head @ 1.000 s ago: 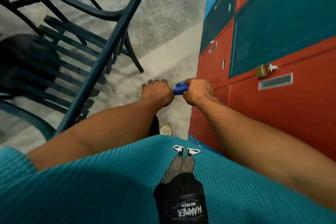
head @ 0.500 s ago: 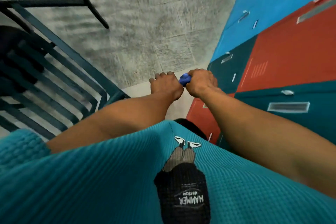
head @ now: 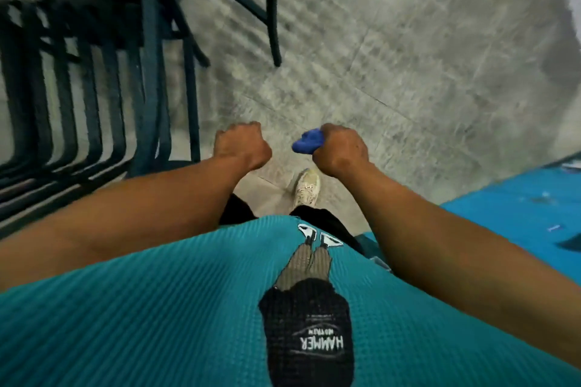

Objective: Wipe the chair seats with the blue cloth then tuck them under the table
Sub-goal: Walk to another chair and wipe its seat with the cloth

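The blue cloth [head: 307, 142] is bunched small and sticks out of my right hand [head: 341, 149], which is clenched around it above the floor. My left hand [head: 240, 145] is a closed fist a short way to the left, apart from the cloth and holding nothing. A dark teal slatted metal chair [head: 94, 85] stands at the left, its slats just left of my left hand. No hand touches the chair. The picture is blurred by motion.
More dark chair legs [head: 273, 9] stand at the top centre on the grey tiled floor [head: 408, 56]. Blue lockers [head: 518, 214] run along the right edge. My light shoe [head: 306, 187] shows between my forearms.
My hands have come apart: the left hand let go of the cloth, which stays in the right. The view has swung away from the lockers toward the floor and the chair.
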